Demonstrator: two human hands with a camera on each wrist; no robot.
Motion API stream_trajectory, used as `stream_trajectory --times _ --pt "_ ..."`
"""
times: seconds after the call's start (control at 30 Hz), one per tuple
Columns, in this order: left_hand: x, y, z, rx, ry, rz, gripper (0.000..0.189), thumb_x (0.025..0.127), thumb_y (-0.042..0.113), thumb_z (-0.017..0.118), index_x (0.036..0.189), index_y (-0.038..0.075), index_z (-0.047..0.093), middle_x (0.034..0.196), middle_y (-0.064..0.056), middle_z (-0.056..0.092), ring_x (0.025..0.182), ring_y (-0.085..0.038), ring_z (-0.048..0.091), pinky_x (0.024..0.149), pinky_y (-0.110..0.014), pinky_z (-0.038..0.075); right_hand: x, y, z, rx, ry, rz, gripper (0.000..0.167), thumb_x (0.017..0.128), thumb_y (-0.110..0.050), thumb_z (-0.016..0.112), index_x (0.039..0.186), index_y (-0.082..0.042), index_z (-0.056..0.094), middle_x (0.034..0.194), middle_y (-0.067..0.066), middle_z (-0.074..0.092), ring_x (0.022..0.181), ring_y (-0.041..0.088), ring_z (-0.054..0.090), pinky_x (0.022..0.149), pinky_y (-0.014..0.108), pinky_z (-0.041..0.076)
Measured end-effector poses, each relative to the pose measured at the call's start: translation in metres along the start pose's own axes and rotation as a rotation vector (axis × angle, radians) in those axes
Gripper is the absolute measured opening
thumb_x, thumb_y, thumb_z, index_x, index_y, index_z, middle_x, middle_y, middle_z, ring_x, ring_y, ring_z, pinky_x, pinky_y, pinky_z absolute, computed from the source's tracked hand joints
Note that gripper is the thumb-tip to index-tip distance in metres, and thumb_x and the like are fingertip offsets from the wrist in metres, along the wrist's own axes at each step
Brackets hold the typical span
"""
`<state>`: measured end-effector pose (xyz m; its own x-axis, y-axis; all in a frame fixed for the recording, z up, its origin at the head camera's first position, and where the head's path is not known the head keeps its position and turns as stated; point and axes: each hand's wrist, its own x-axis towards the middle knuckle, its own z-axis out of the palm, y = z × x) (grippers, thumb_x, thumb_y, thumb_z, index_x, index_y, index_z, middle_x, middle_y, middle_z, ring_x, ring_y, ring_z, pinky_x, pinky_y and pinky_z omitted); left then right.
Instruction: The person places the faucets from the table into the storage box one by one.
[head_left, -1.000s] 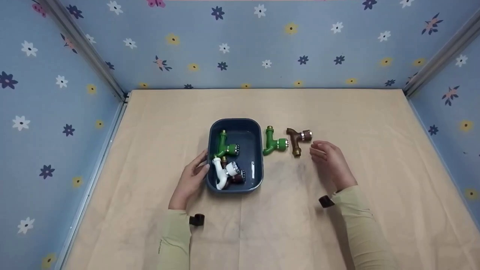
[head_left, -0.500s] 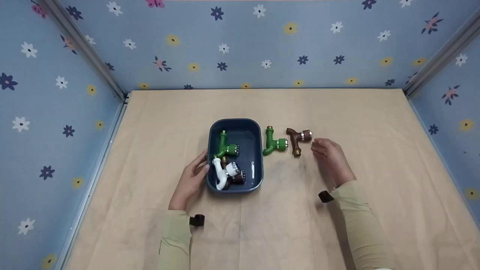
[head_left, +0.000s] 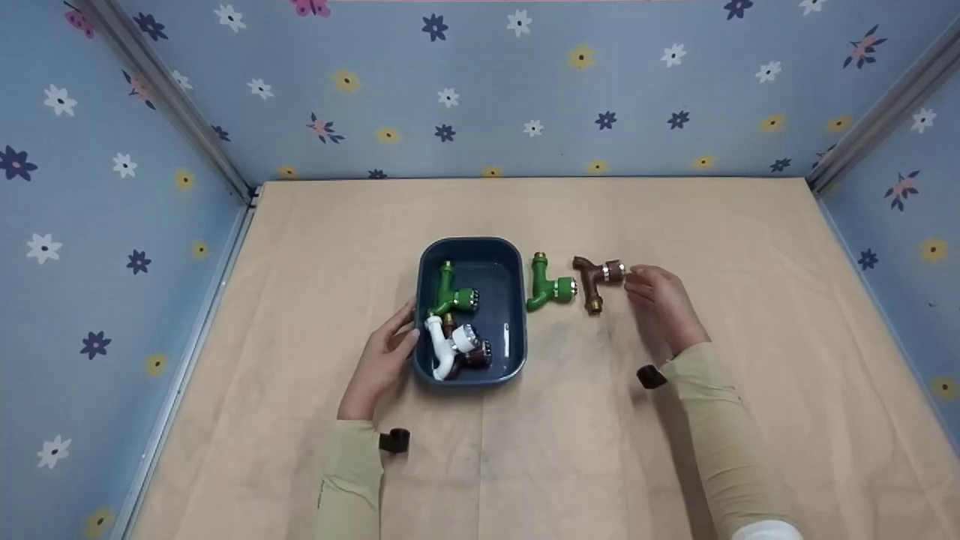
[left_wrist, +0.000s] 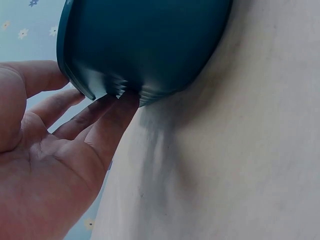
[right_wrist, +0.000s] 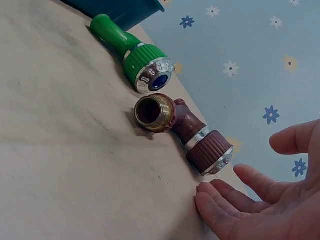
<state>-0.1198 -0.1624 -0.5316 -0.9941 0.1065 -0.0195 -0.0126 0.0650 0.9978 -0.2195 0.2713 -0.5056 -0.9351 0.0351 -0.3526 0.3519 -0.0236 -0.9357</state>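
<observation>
My left hand [head_left: 381, 364] rests against the left side of a dark blue plastic bin [head_left: 471, 241]. In the left wrist view its fingers [left_wrist: 112, 122] lie extended along the bin's outer wall, with the thumb at the rim. Inside the bin are a green tap [head_left: 445, 289], a white tap [head_left: 442, 352] and a brown tap [head_left: 478, 354] partly hidden under the white one. Right of the bin, another green tap [head_left: 541, 285] and another brown tap [head_left: 591, 279] lie on the cloth. My right hand [head_left: 664, 304] is beside this brown tap's knob, fingers extended, holding nothing.
Beige cloth [head_left: 555, 450] covers the table. Blue flowered panels [head_left: 525, 90] stand at the back and both sides, with metal posts [head_left: 161, 90] in the corners. A small black camera [head_left: 651, 376] sits at the right wrist, another black camera [head_left: 395, 441] at the left.
My right hand has moved slightly away from me, up to the level of the brown tap's knob. The left hand, bin and taps stay where they were.
</observation>
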Motion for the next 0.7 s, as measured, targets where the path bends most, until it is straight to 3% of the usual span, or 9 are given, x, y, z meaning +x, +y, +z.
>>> stream_trajectory --times 0.43,0.7 --pt "0.000 0.000 0.000 -0.006 -0.005 0.010 0.051 0.099 0.005 0.050 0.148 0.007 0.035 0.148 -0.017 0.036 0.128 -0.035 0.044 0.100 -0.032 0.042 0.012 -0.007 0.004 -0.035 -0.003 0.022 0.039 0.101 -0.017 0.037 0.130 0.009 0.041 0.133 0.025 0.045 0.124 0.033 0.047 0.106 0.038 0.036" --pt "0.000 0.000 0.000 0.006 0.008 -0.022 0.050 0.100 0.006 0.050 0.148 0.012 0.037 0.148 -0.012 0.039 0.126 -0.031 0.047 0.099 -0.032 0.042 0.009 -0.014 0.008 -0.025 -0.045 0.030 0.041 0.102 -0.015 0.036 0.133 0.013 0.037 0.136 0.029 0.042 0.127 0.037 0.043 0.108 0.040 0.033"
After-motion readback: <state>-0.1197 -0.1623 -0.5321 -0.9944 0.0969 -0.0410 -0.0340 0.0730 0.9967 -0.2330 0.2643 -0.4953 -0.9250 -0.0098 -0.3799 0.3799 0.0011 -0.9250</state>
